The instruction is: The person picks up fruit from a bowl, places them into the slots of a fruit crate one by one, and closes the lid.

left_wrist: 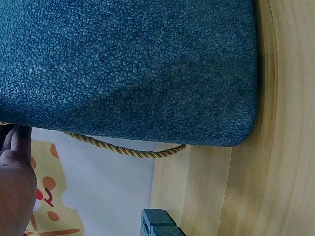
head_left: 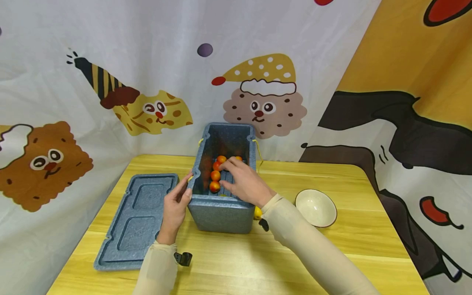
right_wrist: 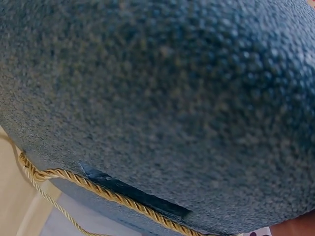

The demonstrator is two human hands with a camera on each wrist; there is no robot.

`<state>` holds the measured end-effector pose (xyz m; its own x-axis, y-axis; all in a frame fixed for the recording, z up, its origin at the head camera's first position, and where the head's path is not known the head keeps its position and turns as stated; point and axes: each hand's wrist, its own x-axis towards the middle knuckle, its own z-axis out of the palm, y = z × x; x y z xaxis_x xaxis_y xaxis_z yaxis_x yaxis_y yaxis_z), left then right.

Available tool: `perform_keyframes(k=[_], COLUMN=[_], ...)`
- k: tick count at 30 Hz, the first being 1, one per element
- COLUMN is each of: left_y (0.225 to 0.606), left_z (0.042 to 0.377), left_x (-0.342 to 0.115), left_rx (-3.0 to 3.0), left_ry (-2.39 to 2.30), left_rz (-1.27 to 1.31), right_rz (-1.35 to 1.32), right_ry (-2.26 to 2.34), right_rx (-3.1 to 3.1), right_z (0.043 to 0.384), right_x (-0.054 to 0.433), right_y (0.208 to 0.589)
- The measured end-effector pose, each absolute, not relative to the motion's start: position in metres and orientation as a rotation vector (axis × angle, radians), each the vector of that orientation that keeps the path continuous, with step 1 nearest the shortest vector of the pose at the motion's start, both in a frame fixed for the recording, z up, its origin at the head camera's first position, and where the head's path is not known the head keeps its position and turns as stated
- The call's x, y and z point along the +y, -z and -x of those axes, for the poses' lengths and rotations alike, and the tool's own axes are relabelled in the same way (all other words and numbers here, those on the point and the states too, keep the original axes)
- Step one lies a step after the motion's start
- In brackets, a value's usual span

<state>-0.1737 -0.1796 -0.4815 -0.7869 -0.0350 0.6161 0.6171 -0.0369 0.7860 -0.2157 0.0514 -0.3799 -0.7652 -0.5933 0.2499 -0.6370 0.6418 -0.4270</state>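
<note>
A tall grey-blue foam box point(head_left: 223, 215) stands uncovered on the table. Inside it, several red-orange round fruits point(head_left: 215, 175) lie in a row along the left, with a bit of yellow near the front wall. My left hand point(head_left: 175, 209) rests against the box's left side by the front corner, fingers fairly straight; its fingers also show at the edge of the left wrist view. My right hand point(head_left: 245, 180) reaches into the box over the fruits, thumb apart from the fingers and a visible gap between. Its fingertips are close to one fruit; whether they touch is unclear.
The box's grey-blue lid point(head_left: 138, 221) lies flat on the left. A cream bowl point(head_left: 316, 207) stands on the right. Beside the box, a yellow fruit point(head_left: 257, 212) is partly hidden by my right sleeve. Yellow cord point(right_wrist: 113, 195) runs along the box's side. A printed cloth point(head_left: 166, 49) hangs behind.
</note>
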Motion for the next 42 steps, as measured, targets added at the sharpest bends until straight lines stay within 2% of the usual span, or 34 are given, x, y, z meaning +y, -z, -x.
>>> perform_keyframes(k=[20, 33, 38, 42], left_y=[0.481, 0.478, 0.478, 0.479], left_z=[0.173, 0.172, 0.172, 0.172], left_x=[-0.177, -0.177, -0.176, -0.177], left_rx=[-1.791, -1.782, -1.769, -1.765], left_ry=[1.882, 1.888, 1.906, 1.907], left_rz=[0.607, 0.607, 0.616, 0.605], right_rz=[-0.975, -0.583, -0.506, -0.451], right_ry=[-1.065, -1.312, -1.269, -1.273], right_rx=[-2.512, -2.373, -2.413, -2.511], right_z=[0.211, 0.209, 0.202, 0.196], right_x=[0.068, 0.149, 0.178, 0.183], right_y=[0.383, 0.383, 0.398, 0.416])
